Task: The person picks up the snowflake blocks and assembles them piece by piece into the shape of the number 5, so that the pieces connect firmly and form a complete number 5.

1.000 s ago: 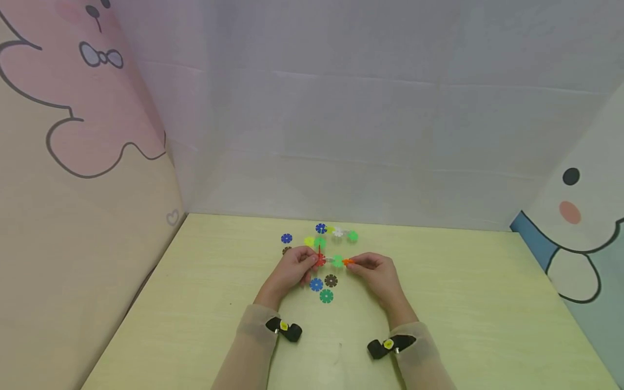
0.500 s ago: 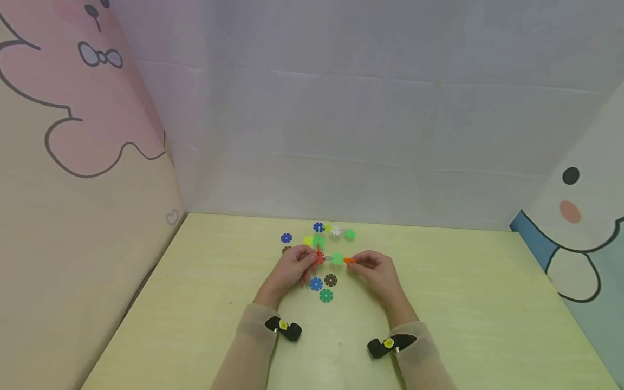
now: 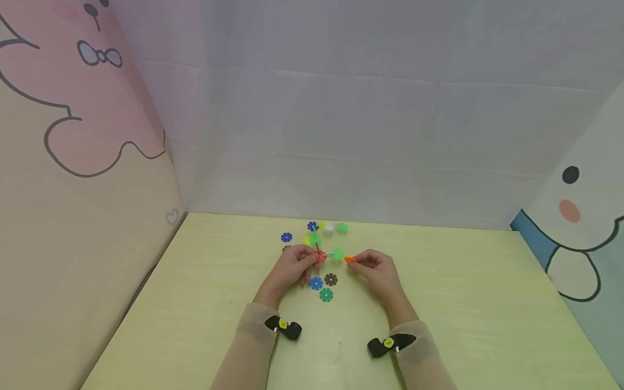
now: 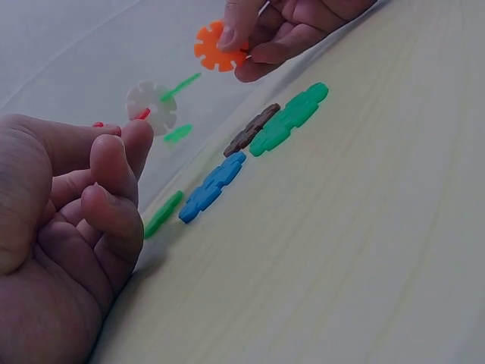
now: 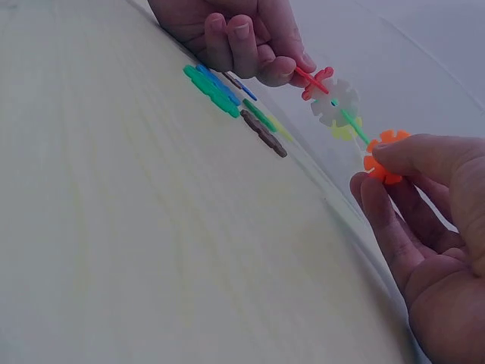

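Note:
In the head view my left hand (image 3: 291,269) pinches a red notched plastic disc (image 3: 320,257), part of a linked chain of such discs. A whitish disc (image 4: 151,108) and a light green disc (image 3: 338,254) extend from it to the right. Also in the chain, behind the red disc, appear another green disc (image 3: 315,239), a dark blue disc (image 3: 312,226) and a far white one (image 3: 329,227). My right hand (image 3: 377,272) pinches an orange notched disc (image 5: 386,157) between thumb and fingers, close to the light green disc's edge; a narrow gap shows in the head view.
Loose discs lie on the pale table (image 3: 487,303): a blue disc (image 3: 316,283), a brown disc (image 3: 331,279) and a green disc (image 3: 326,294) in front of the hands. A dark blue disc (image 3: 286,237) lies farther left. A white curtain (image 3: 341,135) stands behind.
The chain has tilted, its far discs shifting left and farther back. The light green disc rose slightly, and a small gap opened between it and the orange disc. Both hands stayed nearly in place.

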`<action>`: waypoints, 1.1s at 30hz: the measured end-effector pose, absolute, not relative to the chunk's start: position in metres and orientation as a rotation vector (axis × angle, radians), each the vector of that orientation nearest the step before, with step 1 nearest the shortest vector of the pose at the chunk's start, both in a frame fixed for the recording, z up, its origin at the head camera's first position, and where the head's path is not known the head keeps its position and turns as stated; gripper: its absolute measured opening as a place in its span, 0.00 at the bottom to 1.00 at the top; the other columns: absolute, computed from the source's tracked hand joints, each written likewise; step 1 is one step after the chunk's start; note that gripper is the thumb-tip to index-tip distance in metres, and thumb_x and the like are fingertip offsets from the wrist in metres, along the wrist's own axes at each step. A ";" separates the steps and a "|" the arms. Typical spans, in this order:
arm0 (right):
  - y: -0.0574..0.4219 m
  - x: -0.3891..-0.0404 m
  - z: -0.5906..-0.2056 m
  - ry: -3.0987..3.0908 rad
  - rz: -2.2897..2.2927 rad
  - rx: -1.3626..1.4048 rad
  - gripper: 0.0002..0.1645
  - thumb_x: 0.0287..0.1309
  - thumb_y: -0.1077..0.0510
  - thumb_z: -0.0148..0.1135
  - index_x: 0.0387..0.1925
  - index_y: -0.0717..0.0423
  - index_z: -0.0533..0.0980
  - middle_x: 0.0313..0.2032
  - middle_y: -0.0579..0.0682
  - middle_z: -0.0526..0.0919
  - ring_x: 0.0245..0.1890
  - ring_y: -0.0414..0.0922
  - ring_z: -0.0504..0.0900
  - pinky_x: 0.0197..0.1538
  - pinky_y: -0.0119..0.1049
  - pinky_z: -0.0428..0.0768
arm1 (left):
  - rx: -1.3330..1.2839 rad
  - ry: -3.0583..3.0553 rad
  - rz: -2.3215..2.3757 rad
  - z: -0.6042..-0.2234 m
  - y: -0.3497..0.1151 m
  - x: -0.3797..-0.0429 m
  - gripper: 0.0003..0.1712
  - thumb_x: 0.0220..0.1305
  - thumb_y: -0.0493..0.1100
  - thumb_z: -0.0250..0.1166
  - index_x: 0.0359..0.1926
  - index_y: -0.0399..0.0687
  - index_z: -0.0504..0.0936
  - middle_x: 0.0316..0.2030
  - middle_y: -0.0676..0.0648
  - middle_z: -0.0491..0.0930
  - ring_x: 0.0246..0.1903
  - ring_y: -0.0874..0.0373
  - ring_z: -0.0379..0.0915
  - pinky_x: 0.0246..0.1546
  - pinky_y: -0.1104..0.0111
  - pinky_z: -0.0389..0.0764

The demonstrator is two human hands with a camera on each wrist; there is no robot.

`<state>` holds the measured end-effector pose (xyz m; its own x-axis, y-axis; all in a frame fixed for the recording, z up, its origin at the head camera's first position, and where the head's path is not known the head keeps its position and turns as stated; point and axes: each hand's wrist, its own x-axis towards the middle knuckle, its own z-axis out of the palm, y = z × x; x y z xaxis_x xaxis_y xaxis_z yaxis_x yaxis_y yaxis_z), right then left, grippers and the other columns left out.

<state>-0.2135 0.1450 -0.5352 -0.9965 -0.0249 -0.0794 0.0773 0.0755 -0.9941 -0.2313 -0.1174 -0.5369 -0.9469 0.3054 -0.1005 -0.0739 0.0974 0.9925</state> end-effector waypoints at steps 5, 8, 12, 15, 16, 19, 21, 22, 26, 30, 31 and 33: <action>0.147 -0.214 -0.534 2.126 -2.157 0.037 0.08 0.65 0.68 0.76 0.43 0.66 0.85 0.44 0.54 0.92 0.42 0.43 0.90 0.49 0.32 0.87 | 0.246 2.078 1.930 -0.537 -0.117 -0.230 0.10 0.83 0.40 0.62 0.43 0.37 0.82 0.33 0.45 0.86 0.17 0.60 0.72 0.19 0.69 0.74; 0.147 -0.213 -0.533 2.046 -2.181 0.022 0.06 0.66 0.68 0.75 0.42 0.64 0.84 0.46 0.55 0.92 0.44 0.44 0.90 0.51 0.33 0.88 | 0.269 2.063 1.928 -0.538 -0.117 -0.230 0.09 0.84 0.39 0.61 0.45 0.37 0.82 0.33 0.45 0.84 0.18 0.60 0.72 0.19 0.69 0.75; 0.146 -0.213 -0.534 1.994 -2.170 0.001 0.05 0.67 0.68 0.74 0.40 0.63 0.83 0.48 0.57 0.92 0.44 0.44 0.91 0.51 0.35 0.88 | 0.296 2.068 1.906 -0.537 -0.117 -0.229 0.08 0.84 0.39 0.61 0.47 0.39 0.84 0.33 0.43 0.84 0.18 0.59 0.72 0.19 0.69 0.76; 0.145 -0.213 -0.534 1.989 -2.169 -0.001 0.05 0.67 0.69 0.74 0.40 0.63 0.82 0.48 0.58 0.92 0.44 0.45 0.92 0.51 0.35 0.88 | 0.308 2.080 1.883 -0.536 -0.117 -0.229 0.07 0.83 0.39 0.62 0.48 0.40 0.84 0.34 0.43 0.85 0.18 0.58 0.72 0.19 0.69 0.76; 0.145 -0.213 -0.534 1.991 -2.170 0.006 0.06 0.67 0.70 0.74 0.40 0.64 0.82 0.47 0.58 0.92 0.44 0.45 0.92 0.51 0.35 0.88 | 0.312 2.086 1.875 -0.535 -0.117 -0.229 0.07 0.83 0.40 0.62 0.48 0.40 0.84 0.34 0.43 0.85 0.18 0.58 0.72 0.20 0.69 0.76; 0.144 -0.213 -0.533 2.014 -2.168 0.018 0.06 0.66 0.70 0.74 0.40 0.64 0.82 0.46 0.56 0.92 0.44 0.44 0.91 0.51 0.34 0.88 | 0.312 2.107 1.844 -0.534 -0.116 -0.229 0.07 0.82 0.41 0.65 0.47 0.40 0.86 0.34 0.44 0.87 0.18 0.58 0.73 0.20 0.68 0.77; 0.144 -0.213 -0.533 2.028 -2.168 0.026 0.06 0.66 0.70 0.75 0.40 0.64 0.83 0.45 0.55 0.92 0.43 0.44 0.90 0.50 0.33 0.88 | 0.291 2.122 1.819 -0.533 -0.116 -0.228 0.07 0.80 0.41 0.68 0.46 0.41 0.86 0.33 0.44 0.88 0.18 0.59 0.73 0.21 0.68 0.78; 0.144 -0.213 -0.533 2.034 -2.167 0.031 0.06 0.65 0.71 0.75 0.40 0.64 0.83 0.44 0.55 0.92 0.43 0.44 0.90 0.50 0.33 0.88 | 0.278 2.133 1.802 -0.532 -0.116 -0.228 0.07 0.79 0.41 0.69 0.45 0.41 0.87 0.33 0.45 0.88 0.18 0.59 0.73 0.22 0.69 0.78; 0.142 -0.213 -0.534 2.060 -2.155 0.018 0.07 0.65 0.72 0.74 0.38 0.63 0.82 0.47 0.58 0.92 0.43 0.43 0.90 0.49 0.32 0.88 | 0.235 2.196 1.712 -0.529 -0.117 -0.225 0.08 0.75 0.42 0.72 0.40 0.42 0.88 0.28 0.47 0.88 0.17 0.60 0.71 0.21 0.69 0.76; 0.141 -0.213 -0.534 2.079 -2.134 -0.009 0.08 0.65 0.72 0.74 0.37 0.63 0.81 0.49 0.60 0.92 0.43 0.42 0.90 0.49 0.32 0.88 | 0.252 2.358 1.572 -0.525 -0.117 -0.224 0.10 0.73 0.44 0.74 0.33 0.46 0.88 0.23 0.50 0.86 0.16 0.59 0.71 0.20 0.69 0.73; 0.141 -0.213 -0.534 2.084 -2.131 -0.013 0.08 0.65 0.73 0.74 0.37 0.63 0.81 0.49 0.60 0.92 0.43 0.42 0.90 0.49 0.32 0.88 | 0.251 2.407 1.539 -0.523 -0.117 -0.224 0.11 0.72 0.45 0.74 0.31 0.47 0.87 0.23 0.51 0.86 0.17 0.59 0.71 0.21 0.68 0.73; 0.140 -0.212 -0.533 2.090 -2.130 -0.015 0.08 0.65 0.73 0.74 0.38 0.64 0.80 0.47 0.60 0.92 0.43 0.42 0.90 0.48 0.32 0.88 | 0.254 2.512 1.489 -0.521 -0.116 -0.225 0.11 0.70 0.46 0.75 0.30 0.50 0.86 0.24 0.52 0.85 0.21 0.59 0.73 0.23 0.68 0.74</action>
<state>-0.2124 0.1403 -0.5331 -0.9875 -0.1191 -0.1031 0.1053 -0.0126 -0.9944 -0.2248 -0.1165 -0.5206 -0.9632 0.2526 -0.0917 0.0408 0.4746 0.8792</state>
